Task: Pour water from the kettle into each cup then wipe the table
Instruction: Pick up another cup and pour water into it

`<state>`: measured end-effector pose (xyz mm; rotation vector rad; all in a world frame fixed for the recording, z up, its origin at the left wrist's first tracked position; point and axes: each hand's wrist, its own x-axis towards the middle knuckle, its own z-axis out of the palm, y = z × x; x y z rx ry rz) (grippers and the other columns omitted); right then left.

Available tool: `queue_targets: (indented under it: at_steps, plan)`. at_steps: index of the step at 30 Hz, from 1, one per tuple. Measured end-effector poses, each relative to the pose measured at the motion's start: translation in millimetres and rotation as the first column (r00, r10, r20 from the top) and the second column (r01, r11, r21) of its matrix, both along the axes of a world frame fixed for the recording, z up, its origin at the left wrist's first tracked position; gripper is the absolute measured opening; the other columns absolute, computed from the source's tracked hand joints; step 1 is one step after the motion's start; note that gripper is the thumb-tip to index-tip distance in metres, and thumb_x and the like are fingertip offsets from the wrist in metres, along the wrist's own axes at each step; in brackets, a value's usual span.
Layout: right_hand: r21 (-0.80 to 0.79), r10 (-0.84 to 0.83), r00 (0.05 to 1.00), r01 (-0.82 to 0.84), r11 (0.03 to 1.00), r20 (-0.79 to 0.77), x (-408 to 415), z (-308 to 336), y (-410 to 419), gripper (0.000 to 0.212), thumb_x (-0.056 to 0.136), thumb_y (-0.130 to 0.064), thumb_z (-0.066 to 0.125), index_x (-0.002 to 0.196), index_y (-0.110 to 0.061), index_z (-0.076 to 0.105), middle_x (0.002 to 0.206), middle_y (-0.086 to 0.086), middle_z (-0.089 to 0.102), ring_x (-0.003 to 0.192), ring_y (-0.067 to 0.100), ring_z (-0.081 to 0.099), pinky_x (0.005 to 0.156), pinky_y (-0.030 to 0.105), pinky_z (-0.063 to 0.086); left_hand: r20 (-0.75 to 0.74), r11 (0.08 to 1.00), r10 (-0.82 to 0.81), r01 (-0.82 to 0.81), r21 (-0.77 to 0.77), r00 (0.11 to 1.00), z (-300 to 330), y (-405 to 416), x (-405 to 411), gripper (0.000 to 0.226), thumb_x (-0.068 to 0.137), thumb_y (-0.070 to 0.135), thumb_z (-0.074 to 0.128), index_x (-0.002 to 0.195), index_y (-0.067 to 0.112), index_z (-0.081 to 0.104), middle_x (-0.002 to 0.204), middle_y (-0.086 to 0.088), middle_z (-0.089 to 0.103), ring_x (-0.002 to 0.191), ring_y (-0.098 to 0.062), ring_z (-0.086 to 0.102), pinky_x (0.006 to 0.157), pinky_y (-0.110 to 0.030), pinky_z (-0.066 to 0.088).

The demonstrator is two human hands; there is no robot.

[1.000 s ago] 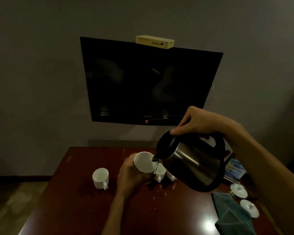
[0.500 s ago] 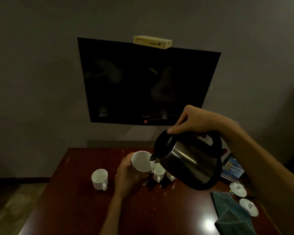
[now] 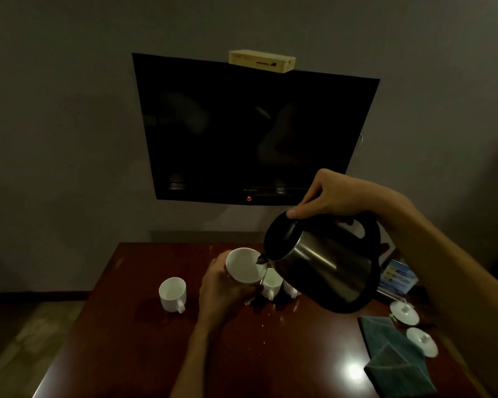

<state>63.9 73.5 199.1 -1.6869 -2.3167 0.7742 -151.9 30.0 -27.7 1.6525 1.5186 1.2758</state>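
Two hands busy: my right hand (image 3: 337, 196) grips the tilted steel kettle (image 3: 325, 265) by its handle, spout over the white cup (image 3: 243, 267) held in my left hand (image 3: 223, 288) above the table (image 3: 127, 326).

Dim, wide-angle view; overhead glare on table (image 3: 352, 370), perhaps slight blur.

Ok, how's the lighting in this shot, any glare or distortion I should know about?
Head view: the room is dim, so the cups and wall look murky. A bright glare spot sits on the table near the cloth, and the kettle carries a streak of reflection. The TV edges bow and lean from the wide-angle lens. The lids at the right look soft.
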Motion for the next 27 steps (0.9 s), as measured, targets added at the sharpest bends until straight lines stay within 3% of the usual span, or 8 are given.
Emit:
queue_targets:
  at_steps: [6,10,14,18,23,27]
  plan:
    - [0.007,-0.005,1.0,0.005,1.0,0.015,-3.6,1.4,-1.9,0.044,0.08,-0.048,0.074,0.088,-0.005,0.079,0.052,-0.003,0.059,0.038,0.004,0.049,0.042,0.014,0.039,0.01,1.0,-0.009,0.009,-0.006,1.0,-0.3,-4.1,-1.5,0.085,0.048,0.067,0.073,0.123,0.032,0.054,0.116,0.007,0.06,0.102,-0.008,0.059,0.081,-0.035,0.057]
    - [0.018,-0.004,1.0,0.004,1.0,0.031,-5.3,-0.3,-3.1,0.038,0.084,-0.043,0.074,0.088,-0.006,0.079,0.05,-0.006,0.06,0.037,0.001,0.051,0.042,0.011,0.038,0.023,0.999,-0.027,0.028,-0.039,0.999,1.8,-6.5,-1.3,0.084,0.046,0.065,0.074,0.121,0.035,0.051,0.117,0.008,0.059,0.104,-0.009,0.058,0.082,-0.032,0.056]
    - [0.006,0.019,0.999,-0.019,1.0,0.037,-6.7,-1.2,-4.5,0.043,0.079,-0.05,0.073,0.087,-0.008,0.079,0.058,0.002,0.062,0.041,0.007,0.049,0.045,0.018,0.04,0.025,0.998,-0.032,0.033,-0.044,0.999,1.4,-8.4,-1.9,0.084,0.047,0.065,0.073,0.122,0.036,0.049,0.118,0.008,0.059,0.105,-0.008,0.057,0.082,-0.026,0.053]
    - [-0.013,0.029,0.999,-0.028,1.0,0.038,-8.8,-1.0,-8.4,0.051,0.072,-0.057,0.071,0.086,-0.008,0.08,0.063,0.008,0.063,0.045,0.014,0.049,0.045,0.022,0.041,0.024,0.998,-0.035,0.036,-0.047,0.999,-0.8,-9.6,-2.5,0.087,0.048,0.058,0.077,0.127,0.028,0.053,0.119,0.006,0.06,0.108,-0.011,0.058,0.086,-0.033,0.055]
    - [-0.01,0.034,0.998,-0.033,0.999,0.053,-11.0,-2.2,-9.3,0.046,0.077,-0.053,0.073,0.085,-0.008,0.08,0.067,0.012,0.065,0.044,0.013,0.049,0.042,0.019,0.041,0.071,0.995,-0.035,0.041,-0.088,0.997,0.3,-12.1,-2.0,0.082,0.042,0.067,0.073,0.117,0.042,0.05,0.118,0.012,0.059,0.107,-0.008,0.058,0.085,-0.035,0.056]
    - [-0.027,0.034,0.999,-0.033,0.999,0.036,-9.6,-3.0,-9.6,0.047,0.078,-0.05,0.073,0.088,-0.004,0.079,0.065,0.014,0.063,0.043,0.015,0.048,0.039,0.018,0.038,0.058,0.995,-0.038,0.043,-0.087,0.998,-1.4,-11.4,-1.1,0.081,0.043,0.066,0.073,0.117,0.043,0.048,0.118,0.011,0.059,0.107,-0.009,0.058,0.085,-0.033,0.055]
